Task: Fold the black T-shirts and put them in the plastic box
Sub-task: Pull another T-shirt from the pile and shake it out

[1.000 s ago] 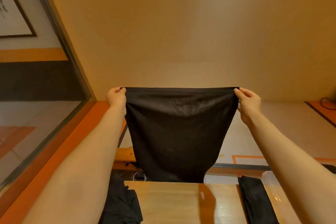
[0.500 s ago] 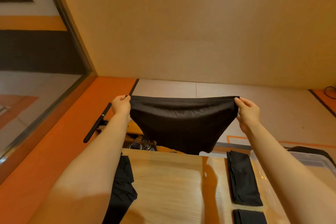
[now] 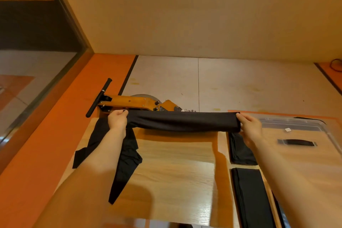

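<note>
— Head view: where is the black T-shirt held?

— Above the far edge of the wooden table, stretched flat; one end is pinched by the left hand, the other by the right hand.

— And the plastic box?

— Seen right of the table.

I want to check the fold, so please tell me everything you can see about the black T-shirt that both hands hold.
The black T-shirt is thin, matte, knit-looking fabric, gathered into a long horizontal band stretched between both hands. The left hand grips its left end and the right hand pinches its right end. It hangs at the far edge of the wooden table; whether its lower edge touches the table is unclear. No sleeves, collar or print can be seen.
</note>
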Demonstrator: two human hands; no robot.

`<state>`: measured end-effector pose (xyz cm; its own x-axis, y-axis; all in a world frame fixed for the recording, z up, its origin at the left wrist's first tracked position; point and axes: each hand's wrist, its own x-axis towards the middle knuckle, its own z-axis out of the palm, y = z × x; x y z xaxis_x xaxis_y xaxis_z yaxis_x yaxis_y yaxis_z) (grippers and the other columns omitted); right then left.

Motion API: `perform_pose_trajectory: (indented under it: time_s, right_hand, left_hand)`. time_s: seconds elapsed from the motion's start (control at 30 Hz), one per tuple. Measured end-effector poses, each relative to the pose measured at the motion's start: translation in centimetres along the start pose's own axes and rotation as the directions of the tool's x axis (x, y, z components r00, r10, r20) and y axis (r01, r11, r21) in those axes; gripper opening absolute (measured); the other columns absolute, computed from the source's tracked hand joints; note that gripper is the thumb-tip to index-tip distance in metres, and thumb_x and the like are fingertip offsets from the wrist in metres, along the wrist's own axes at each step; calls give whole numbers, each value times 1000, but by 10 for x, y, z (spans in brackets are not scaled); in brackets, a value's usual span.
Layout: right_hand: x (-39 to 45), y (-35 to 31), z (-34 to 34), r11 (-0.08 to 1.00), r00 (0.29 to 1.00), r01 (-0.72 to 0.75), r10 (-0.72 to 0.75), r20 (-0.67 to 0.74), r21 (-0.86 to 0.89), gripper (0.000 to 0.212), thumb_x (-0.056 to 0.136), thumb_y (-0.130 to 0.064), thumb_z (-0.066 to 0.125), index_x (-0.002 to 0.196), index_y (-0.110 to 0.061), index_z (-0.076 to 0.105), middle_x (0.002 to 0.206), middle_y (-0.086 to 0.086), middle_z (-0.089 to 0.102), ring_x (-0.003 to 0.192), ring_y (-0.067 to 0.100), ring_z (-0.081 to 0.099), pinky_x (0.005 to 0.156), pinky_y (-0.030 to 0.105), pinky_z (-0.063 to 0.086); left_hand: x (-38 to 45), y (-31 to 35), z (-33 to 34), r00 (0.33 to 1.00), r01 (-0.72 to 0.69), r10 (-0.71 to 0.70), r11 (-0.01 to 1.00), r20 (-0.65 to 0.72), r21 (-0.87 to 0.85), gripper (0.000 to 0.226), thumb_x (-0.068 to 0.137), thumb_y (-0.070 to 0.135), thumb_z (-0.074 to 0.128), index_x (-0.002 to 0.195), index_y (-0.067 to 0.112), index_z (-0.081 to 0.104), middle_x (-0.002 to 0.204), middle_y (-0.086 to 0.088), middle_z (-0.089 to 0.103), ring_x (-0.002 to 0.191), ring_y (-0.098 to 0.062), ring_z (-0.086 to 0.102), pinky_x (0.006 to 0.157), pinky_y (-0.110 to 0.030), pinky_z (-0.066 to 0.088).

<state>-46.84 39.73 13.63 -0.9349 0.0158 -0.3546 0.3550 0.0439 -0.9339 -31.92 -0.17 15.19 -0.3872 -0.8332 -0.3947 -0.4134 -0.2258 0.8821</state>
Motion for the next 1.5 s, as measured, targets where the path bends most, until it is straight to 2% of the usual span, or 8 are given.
perform_pose_trajectory:
  time_s: [0.23,0.43,0.67,0.87,1.1,1.23,1.33,1.5]
  right_hand:
    - [-51,57,-21,997,997,-44,40,-73,-60,18,98,-27,58,109,-15,67,109,11,66,106,25,61,94,42,51]
    - [-101,86,-34,998,991,-67,66,-114,-8,9,98,-17,58,96,-18,67,101,7,66,96,21,63,85,34,51]
    - [-136,121,-52,993,990,-99,93,-104,-63,11,96,-16,61,100,-12,70,105,11,69,103,27,63,91,44,50]
    - [-167,151,-73,958,985,-170,169,-24,-232,17,96,-17,61,92,-5,72,95,16,69,87,25,61,74,37,47]
    - [-189,173,-85,901,936,-310,345,69,-305,22,97,-8,58,79,1,67,76,17,62,70,26,59,60,33,47]
    - [-192,174,-86,831,883,-396,461,85,-390,17,96,-4,58,92,10,67,80,21,62,69,27,60,50,28,51]
    - [-187,169,-83,812,875,-421,481,54,-405,17,95,-4,58,95,10,67,83,23,63,69,28,61,51,29,51]
    - [-166,150,-66,893,920,-387,390,-32,-231,14,97,-5,57,89,3,65,85,20,63,75,26,62,56,31,53]
  left_hand:
    - [-21,-42,-23,992,15,-22,998,122,62,30,96,18,58,122,5,60,123,-12,60,115,-30,54,100,-47,46]
    - [-37,-83,-57,969,46,-61,997,239,65,5,95,18,59,96,21,63,116,-11,63,110,-30,57,100,-52,46]
    - [-53,-119,-94,939,0,-61,985,337,175,7,94,20,60,97,18,67,109,-10,65,103,-29,60,93,-49,51]
    - [-67,-150,-125,872,85,-190,966,450,244,15,96,14,57,107,9,66,102,-12,67,90,-25,60,73,-32,46]
    - [-75,-172,-143,759,233,-366,925,539,300,16,95,5,57,108,2,65,103,-17,71,98,-28,68,81,-35,56]
    - [-70,-174,-147,730,231,-416,897,543,376,16,93,6,60,107,4,66,101,-17,72,97,-30,69,87,-40,56]
    - [-63,-170,-142,735,198,-408,893,541,403,17,93,9,61,109,6,66,101,-15,72,97,-27,69,83,-37,57]
    - [-49,-153,-114,847,109,-258,940,465,323,15,97,14,56,107,8,64,83,-12,59,72,-19,55,61,-25,52]
